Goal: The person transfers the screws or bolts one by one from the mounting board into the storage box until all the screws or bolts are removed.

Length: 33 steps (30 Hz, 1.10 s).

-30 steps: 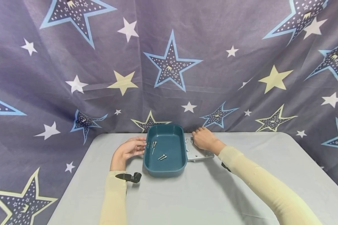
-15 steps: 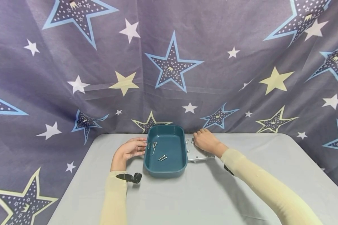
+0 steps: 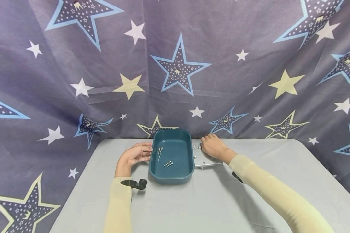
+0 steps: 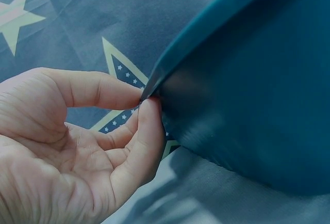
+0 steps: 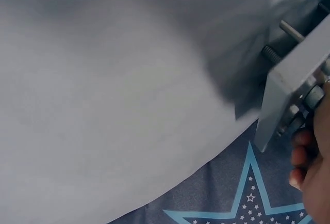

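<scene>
A blue-green tray stands on the table, with several silver bolts lying in it. My left hand pinches its left rim between thumb and forefinger, close up in the left wrist view. Right of the tray, a silver metal plate sits raised, with bolts through it; their threaded ends stick out beneath in the right wrist view. My right hand is over the plate's far part, its curled fingers at a bolt there. Its grip is mostly hidden by the hand.
A pale cloth covers the table. Behind its back edge hangs a dark curtain with a star print. The plate lies right against the tray's right side. Black camera straps circle the wrists.
The view has shifted very slightly. My right wrist has turned a little, its fingers staying at the same part of the plate. The left hand and tray keep their places.
</scene>
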Available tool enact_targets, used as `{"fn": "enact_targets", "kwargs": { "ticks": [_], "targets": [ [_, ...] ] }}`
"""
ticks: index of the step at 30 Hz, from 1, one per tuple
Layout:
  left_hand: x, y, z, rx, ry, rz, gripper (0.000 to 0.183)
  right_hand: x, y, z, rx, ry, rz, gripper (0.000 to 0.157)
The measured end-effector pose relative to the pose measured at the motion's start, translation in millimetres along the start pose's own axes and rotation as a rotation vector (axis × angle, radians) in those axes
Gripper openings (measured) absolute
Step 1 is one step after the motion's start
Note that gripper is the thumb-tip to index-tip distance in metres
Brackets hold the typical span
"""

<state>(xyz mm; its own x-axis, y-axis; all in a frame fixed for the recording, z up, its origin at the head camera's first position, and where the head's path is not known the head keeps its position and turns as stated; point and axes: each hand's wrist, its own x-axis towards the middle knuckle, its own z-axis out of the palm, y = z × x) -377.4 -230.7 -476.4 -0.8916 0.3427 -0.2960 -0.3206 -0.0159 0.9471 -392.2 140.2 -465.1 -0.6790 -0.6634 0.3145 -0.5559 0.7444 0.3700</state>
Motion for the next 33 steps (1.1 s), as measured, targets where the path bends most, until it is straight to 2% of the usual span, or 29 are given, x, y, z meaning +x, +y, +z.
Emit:
{"fn": "enact_targets", "kwargs": {
  "ticks": [18, 25, 33],
  "targets": [
    [-0.7, 1.1, 1.4, -0.008, 0.009, -0.002, 0.042, 1.1, 0.2, -5.0, 0.008, -0.063, 0.002, 0.018],
    [1.4, -0.3, 1.0, 0.0, -0.005, -0.007, 0.051, 1.2, 3.3, -2.7, -0.031, -0.052, -0.038, 0.018],
    [-0.6, 1.6, 1.7, 0.001, 0.002, -0.007, 0.049, 5.0, 4.9, -4.6, -0.058, -0.058, -0.08, 0.021]
  ]
}}
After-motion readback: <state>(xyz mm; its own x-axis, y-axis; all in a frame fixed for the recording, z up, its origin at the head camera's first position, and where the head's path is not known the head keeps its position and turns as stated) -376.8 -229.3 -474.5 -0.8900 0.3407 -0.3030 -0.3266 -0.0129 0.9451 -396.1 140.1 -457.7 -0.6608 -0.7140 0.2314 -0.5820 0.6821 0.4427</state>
